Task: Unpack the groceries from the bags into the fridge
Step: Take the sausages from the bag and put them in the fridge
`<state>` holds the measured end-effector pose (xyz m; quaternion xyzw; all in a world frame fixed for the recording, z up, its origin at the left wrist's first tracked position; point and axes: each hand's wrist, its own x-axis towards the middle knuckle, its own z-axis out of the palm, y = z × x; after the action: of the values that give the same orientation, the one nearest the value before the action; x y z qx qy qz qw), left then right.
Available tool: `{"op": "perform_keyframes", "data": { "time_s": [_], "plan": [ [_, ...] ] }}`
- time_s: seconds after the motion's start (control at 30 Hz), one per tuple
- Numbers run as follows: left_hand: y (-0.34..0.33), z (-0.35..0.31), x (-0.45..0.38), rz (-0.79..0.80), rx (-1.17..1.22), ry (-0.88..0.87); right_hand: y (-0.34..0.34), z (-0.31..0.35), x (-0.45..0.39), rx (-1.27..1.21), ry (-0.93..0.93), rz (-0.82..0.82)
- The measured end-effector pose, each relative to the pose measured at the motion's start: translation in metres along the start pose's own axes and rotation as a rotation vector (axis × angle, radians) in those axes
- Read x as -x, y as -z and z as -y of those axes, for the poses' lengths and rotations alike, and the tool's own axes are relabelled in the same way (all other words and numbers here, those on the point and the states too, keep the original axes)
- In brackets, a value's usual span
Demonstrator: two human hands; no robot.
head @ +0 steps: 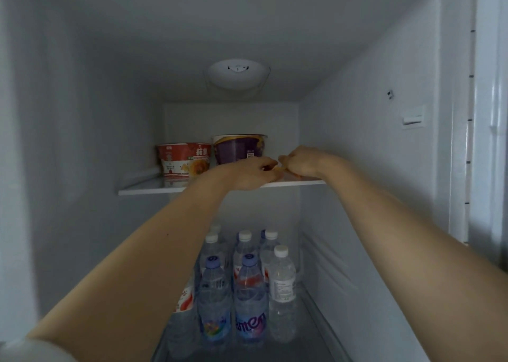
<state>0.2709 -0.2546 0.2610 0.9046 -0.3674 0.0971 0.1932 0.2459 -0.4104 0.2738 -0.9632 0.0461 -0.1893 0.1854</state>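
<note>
A view from the person's head into an open fridge (82,114), dim and white inside. Both bare arms reach forward and up to the upper glass shelf (154,189).

The left hand (248,173) and the right hand (301,161) meet at the shelf's front edge, right of centre, almost touching each other. The fingers (268,166) of both hands are curled inward around something small and orange-tinted lying on the shelf between them. Only slivers of it show under the hands, so what it is cannot be told, and whether the fingers truly grip it or just rest on it is unclear.

Behind the hands, toward the back of the same shelf, stand two instant noodle bowls side by side: a red noodle bowl (183,163) on the left and a taller purple noodle bowl (239,148) on the right, just beyond the left hand.

On the fridge floor below, a cluster of upright water bottles (248,293) stands close together, some with white caps, two at the front with blue caps and colourful labels. A round white light fitting (237,75) sits in the ceiling of the compartment.
</note>
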Motion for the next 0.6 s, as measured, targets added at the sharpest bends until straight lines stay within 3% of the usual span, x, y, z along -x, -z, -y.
{"op": "perform_keyframes", "data": {
  "time_s": [0.07, 0.13, 0.23, 0.37, 0.6],
  "plan": [
    [0.002, 0.002, 0.001, -0.109, 0.17, 0.012, 0.002, 0.002, 0.002, -0.074, 0.027, -0.102],
    [0.004, 0.006, 0.005, -0.331, 0.312, -0.011, 0.009, 0.004, 0.009, -0.123, 0.068, -0.249],
    [0.006, 0.002, 0.022, -0.544, 0.388, -0.039, 0.021, 0.006, 0.03, -0.198, 0.097, -0.345],
    [0.014, -0.004, 0.051, -0.557, 0.46, -0.04, 0.028, 0.012, 0.064, -0.213, 0.089, -0.39],
    [-0.008, -0.01, 0.143, -0.534, 0.133, -0.167, 0.0, 0.039, 0.146, -0.159, 0.076, -0.499]
  ]
}}
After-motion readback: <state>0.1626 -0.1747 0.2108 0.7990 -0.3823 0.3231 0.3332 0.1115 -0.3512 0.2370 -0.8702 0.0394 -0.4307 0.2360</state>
